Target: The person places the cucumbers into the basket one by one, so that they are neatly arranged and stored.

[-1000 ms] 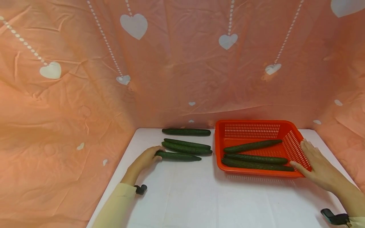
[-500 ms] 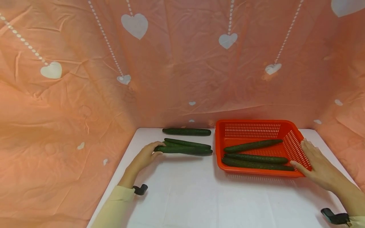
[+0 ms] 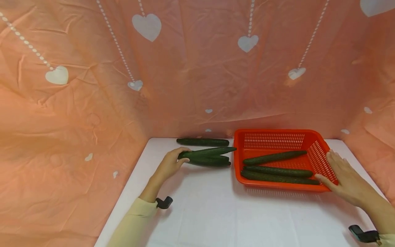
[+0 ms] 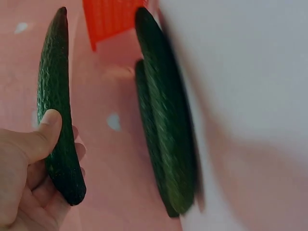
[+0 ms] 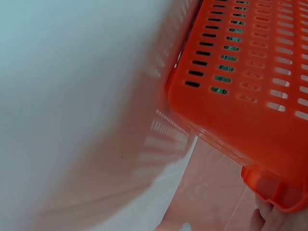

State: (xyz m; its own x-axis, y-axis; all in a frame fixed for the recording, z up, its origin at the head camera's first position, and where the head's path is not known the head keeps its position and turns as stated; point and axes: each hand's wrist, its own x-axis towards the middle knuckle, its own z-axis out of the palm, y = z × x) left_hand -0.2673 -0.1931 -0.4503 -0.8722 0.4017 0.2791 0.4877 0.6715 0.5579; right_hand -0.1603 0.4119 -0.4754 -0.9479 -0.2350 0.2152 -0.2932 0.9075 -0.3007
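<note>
My left hand [image 3: 172, 162] grips a cucumber [image 3: 213, 151] near its left end. In the left wrist view the thumb lies across that cucumber [image 4: 54, 82], raised apart from two cucumbers [image 4: 166, 120] side by side on the table. In the head view its right tip overlaps the left rim of the red plastic basket [image 3: 271, 131]. Inside the basket lie three cucumbers, one of them [image 3: 274, 157] slanted behind the others. My right hand [image 3: 347, 181] rests on the basket's right rim with straight fingers; in the right wrist view, fingertips [image 5: 274, 220] show beside the rim's handle [image 5: 279, 192].
Another cucumber [image 3: 202, 142] lies at the back edge of the white table [image 3: 216, 212], left of the basket. An orange-pink cloth [image 3: 191, 75] with white hearts hangs behind and at both sides.
My left hand has lifted the nearest cucumber from the table, carrying it back over the other two and then rightward toward the basket. The right hand has stayed on the basket rim.
</note>
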